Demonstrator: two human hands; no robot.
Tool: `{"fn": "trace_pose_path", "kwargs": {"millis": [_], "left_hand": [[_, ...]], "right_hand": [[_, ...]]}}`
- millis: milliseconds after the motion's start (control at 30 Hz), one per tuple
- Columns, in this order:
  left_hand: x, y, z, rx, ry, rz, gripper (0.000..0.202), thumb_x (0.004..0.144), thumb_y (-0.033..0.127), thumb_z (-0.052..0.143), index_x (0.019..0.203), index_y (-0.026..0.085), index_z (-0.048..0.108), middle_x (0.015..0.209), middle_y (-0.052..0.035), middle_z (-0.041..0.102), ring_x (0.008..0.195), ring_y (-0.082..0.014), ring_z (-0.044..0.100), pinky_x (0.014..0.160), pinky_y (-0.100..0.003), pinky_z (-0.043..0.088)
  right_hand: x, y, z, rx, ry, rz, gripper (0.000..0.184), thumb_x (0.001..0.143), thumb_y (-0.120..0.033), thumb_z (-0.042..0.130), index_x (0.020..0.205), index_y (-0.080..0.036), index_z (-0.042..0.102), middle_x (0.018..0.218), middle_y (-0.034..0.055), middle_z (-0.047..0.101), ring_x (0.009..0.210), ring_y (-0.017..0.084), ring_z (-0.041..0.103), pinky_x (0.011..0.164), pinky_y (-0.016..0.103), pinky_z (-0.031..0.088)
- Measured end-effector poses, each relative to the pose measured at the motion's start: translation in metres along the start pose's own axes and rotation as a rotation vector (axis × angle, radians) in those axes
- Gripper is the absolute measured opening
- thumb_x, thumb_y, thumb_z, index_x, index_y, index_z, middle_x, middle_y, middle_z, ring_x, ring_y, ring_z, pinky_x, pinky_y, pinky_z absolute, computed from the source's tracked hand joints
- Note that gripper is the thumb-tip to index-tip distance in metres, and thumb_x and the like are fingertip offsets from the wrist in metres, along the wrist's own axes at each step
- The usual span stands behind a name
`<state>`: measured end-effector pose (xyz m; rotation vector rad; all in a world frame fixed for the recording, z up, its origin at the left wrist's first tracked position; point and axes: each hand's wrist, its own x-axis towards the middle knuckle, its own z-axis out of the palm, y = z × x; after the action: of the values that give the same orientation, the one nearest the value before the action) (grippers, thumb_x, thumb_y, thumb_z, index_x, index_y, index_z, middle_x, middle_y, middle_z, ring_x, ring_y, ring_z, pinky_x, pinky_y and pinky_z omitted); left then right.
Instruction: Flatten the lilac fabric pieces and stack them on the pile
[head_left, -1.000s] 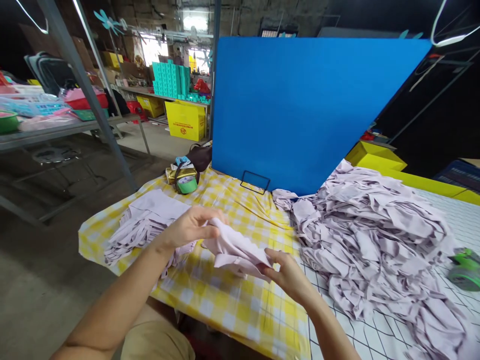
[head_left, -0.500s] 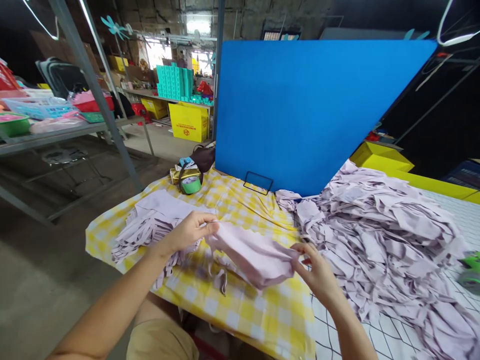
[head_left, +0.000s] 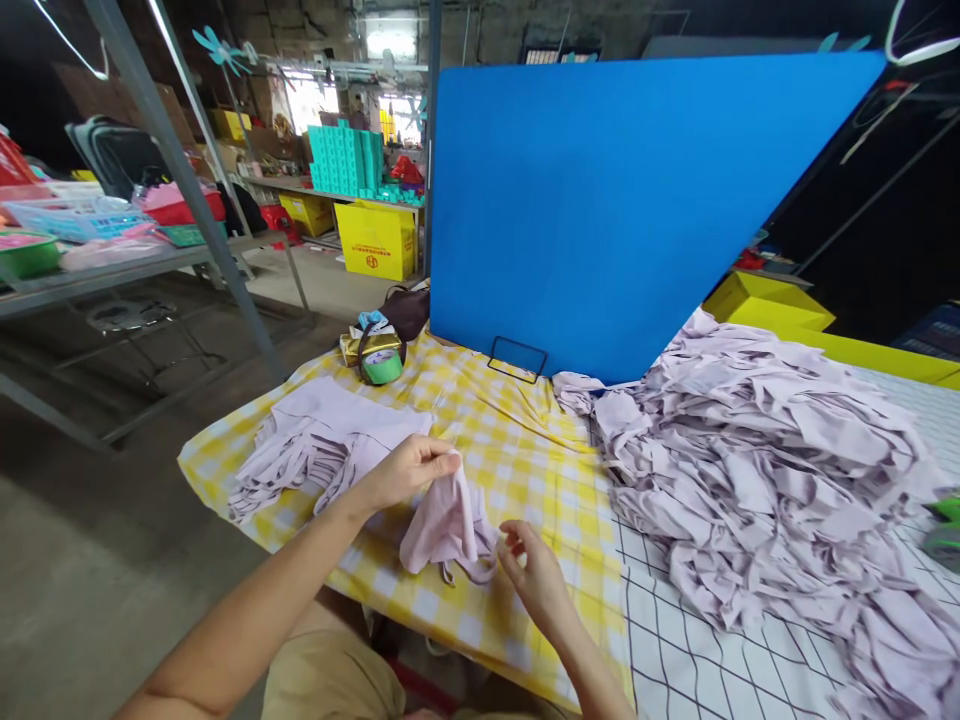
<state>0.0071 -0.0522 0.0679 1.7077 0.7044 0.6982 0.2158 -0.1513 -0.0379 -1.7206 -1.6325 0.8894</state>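
We've got the pale lilac cloth piece (head_left: 442, 520) hanging just above the yellow checked tablecloth (head_left: 540, 460), between the two hands, and it looks thin, light and floppy. We'd judge it soft and stretchy, nothing fragile, but quick to fold over on itself, so a pinch at an edge or corner, with a second at the opposite edge, should spread it best. Up top, our left hand (head_left: 409, 470) has it, thumb and fingers closed on the upper edge, the rest drooping in folds. Our right hand (head_left: 534, 572) is half curled, fingertips right by a narrow loop at the cloth's lower right; whether they pinch it, we can't tell. Left of us lies a neat stack (head_left: 330, 415) of similar pieces; right, a tumbled heap (head_left: 750, 470).
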Motion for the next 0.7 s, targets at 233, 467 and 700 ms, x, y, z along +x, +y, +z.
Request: {"fn": "trace_pose_path", "kwargs": {"millis": [233,467,700], "left_hand": [[-0.014,-0.004,-0.006,-0.001,-0.019,-0.067,0.044,0.08,0.049,0.047,0.054,0.016,0.035,0.057,0.0044,0.027,0.055,-0.0083,0.026,0.051,-0.022,0.023],[-0.029,-0.026,-0.02,0.008,0.119,-0.122,0.044,0.079,0.05,0.048,0.054,0.017,0.032,0.055,0.0056,0.024,0.053,-0.0075,0.023,0.049,-0.021,0.022],[-0.042,-0.038,-0.035,0.01,0.142,-0.204,0.039,0.078,0.048,0.048,0.058,0.017,0.037,0.056,0.0049,0.031,0.053,-0.0085,0.03,0.05,-0.021,0.026]], "right_hand": [[0.032,0.001,0.016,-0.024,-0.082,-0.091,0.032,0.074,-0.019,0.049,0.104,-0.019,0.06,0.1,0.0077,0.064,0.093,0.022,0.059,0.081,0.034,0.045],[0.029,0.008,0.013,-0.049,-0.06,-0.03,0.011,0.07,-0.018,0.047,0.074,-0.019,0.057,0.057,-0.0017,0.057,0.053,0.015,0.054,0.05,0.024,0.041],[-0.012,0.021,-0.011,-0.215,0.126,-0.058,0.011,0.07,-0.018,0.043,0.078,-0.023,0.048,0.068,0.002,0.055,0.062,0.018,0.05,0.059,0.03,0.038]]}}
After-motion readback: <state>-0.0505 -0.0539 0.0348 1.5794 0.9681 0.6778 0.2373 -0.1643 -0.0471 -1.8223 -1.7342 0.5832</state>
